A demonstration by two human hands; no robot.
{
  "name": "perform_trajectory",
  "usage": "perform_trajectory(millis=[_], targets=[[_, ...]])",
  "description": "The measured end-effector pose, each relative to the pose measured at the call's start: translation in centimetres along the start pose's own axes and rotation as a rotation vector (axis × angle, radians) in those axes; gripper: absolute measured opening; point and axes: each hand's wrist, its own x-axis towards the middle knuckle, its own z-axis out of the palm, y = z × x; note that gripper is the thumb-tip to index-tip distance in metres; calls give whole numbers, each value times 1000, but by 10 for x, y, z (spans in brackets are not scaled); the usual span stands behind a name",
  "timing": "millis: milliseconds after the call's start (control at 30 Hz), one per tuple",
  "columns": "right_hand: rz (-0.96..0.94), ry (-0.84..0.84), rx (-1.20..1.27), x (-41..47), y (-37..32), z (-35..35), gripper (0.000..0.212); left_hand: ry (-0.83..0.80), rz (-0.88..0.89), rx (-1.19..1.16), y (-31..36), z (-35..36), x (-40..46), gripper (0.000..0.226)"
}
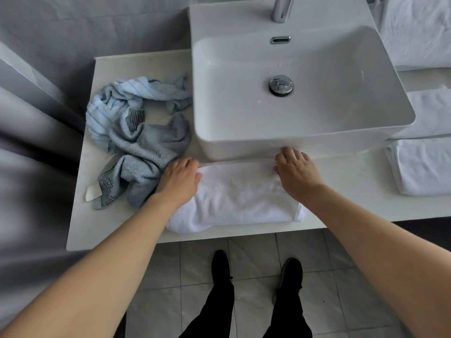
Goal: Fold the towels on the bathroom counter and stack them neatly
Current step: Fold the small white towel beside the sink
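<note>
A: Where does the white towel (pixel 234 198) lie?

B: It lies folded along the front edge of the counter (pixel 80 203), directly before the sink (pixel 317 132), its back edge just beside the basin's front wall.

A: And the hands?

B: The left hand (pixel 179 179) rests on the towel's left end, fingers curled over the back left corner and pinching the cloth there. The right hand (pixel 296 173) sits on the towel's back right corner, fingers bent down onto the fabric close against the sink wall; whether they pinch the cloth or only press on it cannot be told.

A: What else is on the counter?

B: At the left end lies a crumpled grey towel (pixel 148 152), touching the left hand's outer side, and behind it a crumpled light blue striped towel (pixel 117 103), the two tangled together. At the right end, a folded white towel (pixel 424 167) sits near the front edge, another white towel (pixel 429 113) behind it, and a further white pile (pixel 415 30) at the back right corner.

A: Anything below?

B: A grey tiled floor (pixel 256 252) and two dark shoes (pixel 219 264) below the counter's front edge.
</note>
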Motion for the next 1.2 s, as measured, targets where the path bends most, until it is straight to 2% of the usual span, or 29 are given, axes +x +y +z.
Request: perform_trajectory(millis=[100, 167, 267, 367, 433, 567, 633, 733, 833, 900, 967, 1033, 1100, 1200], targets=[[-4, -55, 42, 0, -1, 9, 12, -20, 10, 20, 0, 10, 0, 23], [12, -131, 29, 0, 2, 10, 18, -48, 48, -28, 1, 7, -3, 19], [17, -170, 39, -3, 7, 4, 23, -190, 110, -162, 2, -11, -17, 18], [15, -264, 126, -7, 11, -8, 27, -261, 161, -169, 3, -27, -37, 16], [35, -342, 139, -8, 10, -16, 27, -226, 149, -148, 5, -34, -46, 16], [79, -490, 260, -3, 6, -26, 29, -27, 16, -99, 3, -33, -44, 16], [147, -452, 339, -3, 13, -25, 27, 24, -115, -92, 0, -25, -38, 25], [349, -246, 416, -13, 31, -16, 30, 84, -308, -246, 1, -12, -42, 49], [767, -34, 706, -43, 31, -7, 62, 127, -542, -584, 11, 0, -64, 56], [963, 25, 884, -68, 17, -2, 76, 18, -673, -828, 17, 8, -81, 43], [1002, 34, 954, -94, -2, 5, 78, -85, -687, -998, 20, 15, -94, 47], [998, 16, 995, -113, -18, 13, 73, -106, -678, -1076, 21, 23, -98, 54], [990, 18, 1042, -125, -30, 20, 61, -85, -693, -1099, 25, 23, -96, 47], [1018, 104, 1123, -129, -39, 20, 45, -114, -732, -1020, 24, 25, -89, 56]])
